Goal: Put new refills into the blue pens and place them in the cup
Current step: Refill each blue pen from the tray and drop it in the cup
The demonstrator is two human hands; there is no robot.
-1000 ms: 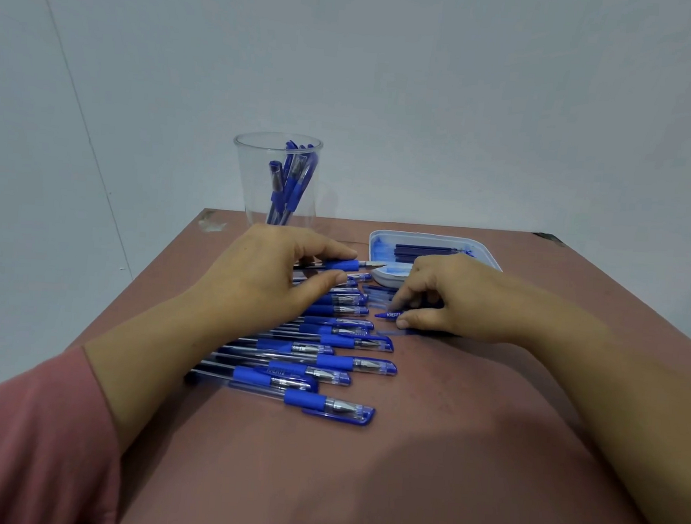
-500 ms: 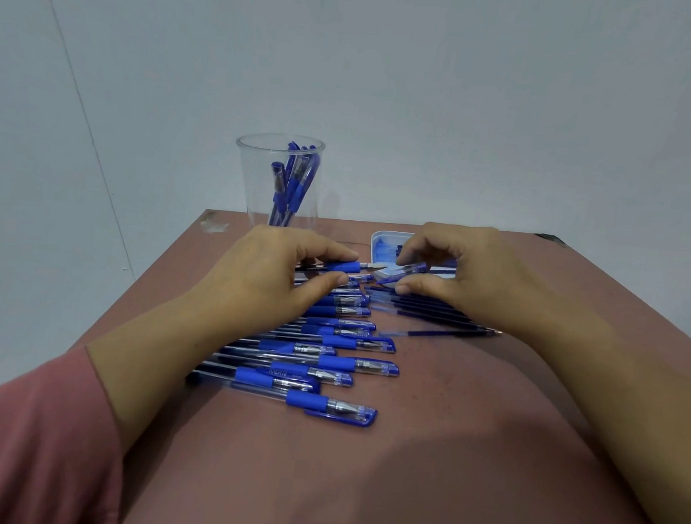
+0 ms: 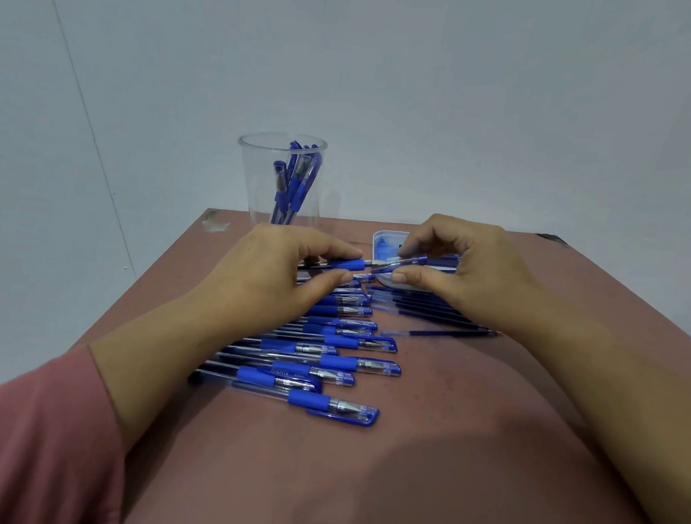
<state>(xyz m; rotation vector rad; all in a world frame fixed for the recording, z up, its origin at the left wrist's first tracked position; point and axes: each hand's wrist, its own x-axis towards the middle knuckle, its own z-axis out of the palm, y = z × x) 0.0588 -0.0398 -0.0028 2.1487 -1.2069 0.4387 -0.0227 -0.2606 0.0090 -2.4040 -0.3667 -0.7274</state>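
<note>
Tabletop first: a reddish-brown table [image 3: 424,451], matte, with a scuffed patch at its far left corner and a chipped spot at the far right one, set against a plain pale wall [image 3: 430,83] with one thin seam running down on the left. At the far edge stands a clear cup [image 3: 255,190], upright, with several blue pens leaning inside it. Just right of it sits a shallow white-and-blue tray [image 3: 383,242], half hidden behind the right hand [image 3: 462,270]. Now the hands, close together over the middle: the left hand [image 3: 273,273] has its fingers curled round a pen [image 3: 348,264] by the blue grip, tip pointing right. The right hand pinches a small clear-and-blue piece [image 3: 412,261] between thumb and forefinger, right at that tip; cap or front section, I cannot tell. Below the left hand lies a row of blue pens [image 3: 341,361], side by side, caps to the right, the nearest one lying apart at the front. Loose refills [image 3: 434,314] lie under the right wrist, one stray nearer the viewer. There is dark printing on one barrel in the row, too small to read. A pink sleeve [image 3: 28,444] fills the lower left corner.
</note>
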